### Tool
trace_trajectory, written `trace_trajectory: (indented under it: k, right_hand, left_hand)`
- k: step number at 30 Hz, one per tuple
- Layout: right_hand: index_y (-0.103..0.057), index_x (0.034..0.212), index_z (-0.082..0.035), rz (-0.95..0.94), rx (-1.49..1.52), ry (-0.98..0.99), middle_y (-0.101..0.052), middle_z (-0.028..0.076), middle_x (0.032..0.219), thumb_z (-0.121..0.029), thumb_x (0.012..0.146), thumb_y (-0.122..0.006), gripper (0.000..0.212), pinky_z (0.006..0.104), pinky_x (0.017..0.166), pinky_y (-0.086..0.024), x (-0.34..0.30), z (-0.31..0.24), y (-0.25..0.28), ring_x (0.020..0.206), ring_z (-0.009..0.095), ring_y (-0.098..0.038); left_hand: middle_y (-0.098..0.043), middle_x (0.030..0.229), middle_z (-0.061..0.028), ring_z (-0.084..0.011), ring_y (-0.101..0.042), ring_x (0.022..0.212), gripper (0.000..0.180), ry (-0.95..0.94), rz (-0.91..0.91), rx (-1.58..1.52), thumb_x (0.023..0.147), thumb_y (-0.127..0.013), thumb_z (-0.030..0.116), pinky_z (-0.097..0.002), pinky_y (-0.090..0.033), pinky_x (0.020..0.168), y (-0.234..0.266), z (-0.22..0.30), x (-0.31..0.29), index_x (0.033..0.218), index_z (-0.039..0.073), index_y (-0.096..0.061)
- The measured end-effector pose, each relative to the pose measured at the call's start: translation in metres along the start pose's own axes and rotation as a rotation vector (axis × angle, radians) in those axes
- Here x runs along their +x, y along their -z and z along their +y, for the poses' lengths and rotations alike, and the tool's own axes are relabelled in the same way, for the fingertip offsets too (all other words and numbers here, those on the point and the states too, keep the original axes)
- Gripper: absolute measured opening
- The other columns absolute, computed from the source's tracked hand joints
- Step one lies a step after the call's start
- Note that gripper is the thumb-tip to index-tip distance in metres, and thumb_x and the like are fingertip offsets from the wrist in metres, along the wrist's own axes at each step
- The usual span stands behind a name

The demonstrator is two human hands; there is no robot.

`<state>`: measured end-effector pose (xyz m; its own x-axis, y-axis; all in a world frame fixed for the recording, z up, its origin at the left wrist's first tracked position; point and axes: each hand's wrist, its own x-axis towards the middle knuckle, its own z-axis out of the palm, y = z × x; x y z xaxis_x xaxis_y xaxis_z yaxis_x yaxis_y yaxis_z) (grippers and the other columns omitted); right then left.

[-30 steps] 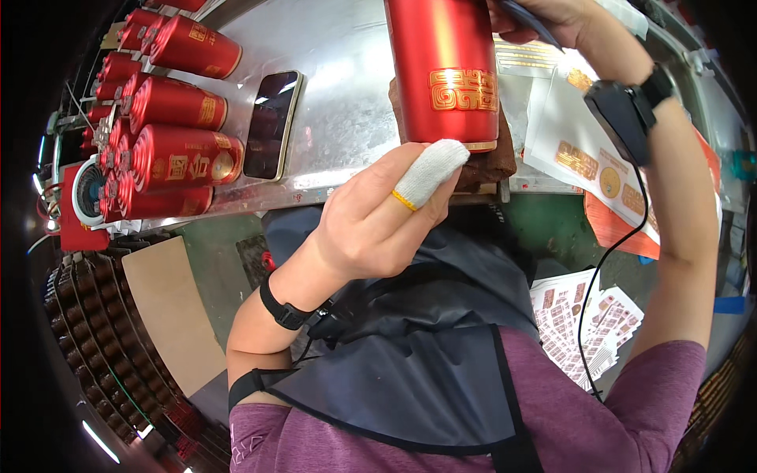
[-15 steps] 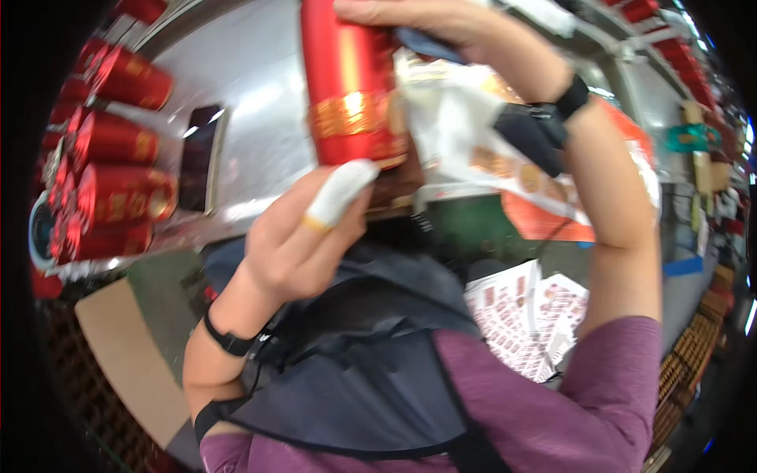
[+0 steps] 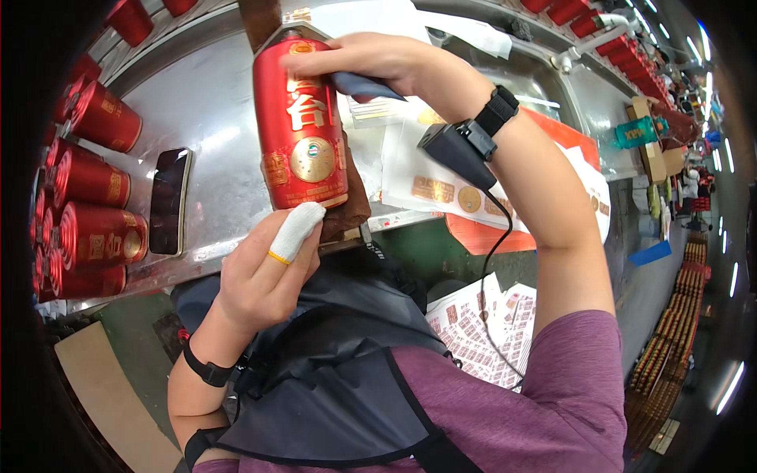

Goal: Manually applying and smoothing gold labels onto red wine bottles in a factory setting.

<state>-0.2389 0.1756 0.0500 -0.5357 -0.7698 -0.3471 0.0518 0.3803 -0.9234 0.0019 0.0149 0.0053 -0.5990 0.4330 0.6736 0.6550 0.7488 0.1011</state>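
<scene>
A red bottle (image 3: 276, 110) with gold and white decoration and a round gold emblem lies in front of me, its neck pointing away. My left hand (image 3: 264, 276) grips its near base end; a white finger cover (image 3: 296, 230) sits on one finger. My right hand (image 3: 386, 63) reaches across the upper part, fingers laid on the bottle near its shoulder. Beneath that hand, a dark blue-grey flat piece (image 3: 364, 85) is held against the bottle's side. Under the bottle is a brown rest (image 3: 357, 189), mostly covered.
A phone (image 3: 170, 201) lies on the metal table (image 3: 217, 102), beside several red bottles (image 3: 95, 185) at the left. Decal sheets (image 3: 441, 177) and an orange sheet (image 3: 489, 236) lie at the right. More printed sheets (image 3: 493, 331) are lower down. A cable hangs from my right wrist device (image 3: 461, 150).
The bottle has turned, so its lettering and round emblem now face up. Both hands and the bottle appear lower and farther left as the view has shifted.
</scene>
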Motion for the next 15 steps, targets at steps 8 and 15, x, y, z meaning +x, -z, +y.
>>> trace_trajectory:
  k: [8,15]
  right_hand:
    - [-0.067,0.119,0.001,0.012,0.162,0.054,-0.076,0.011,0.107,-0.056,0.079,-0.084,0.071,0.0296,0.086,-0.060,0.004,0.011,-0.014,0.091,0.016,-0.075]
    - [-0.074,0.110,-0.007,0.231,0.073,0.129,-0.074,0.005,0.097,-0.035,0.089,-0.081,0.036,0.0302,0.077,-0.057,-0.010,-0.037,-0.034,0.086,0.013,-0.068]
  left_hand:
    - [-0.072,0.113,-0.0171,-0.0337,-0.071,0.102,0.031,-0.056,0.010,0.035,0.075,-0.074,-0.008,-0.0401,-0.064,0.085,0.003,-0.005,-0.010,0.106,-0.009,-0.074]
    - [-0.073,0.113,-0.0158,-0.0313,-0.072,0.103,0.027,-0.058,0.015,0.048,0.076,-0.074,-0.005,-0.0382,-0.063,0.087,0.000,-0.002,-0.010,0.103,-0.007,-0.076]
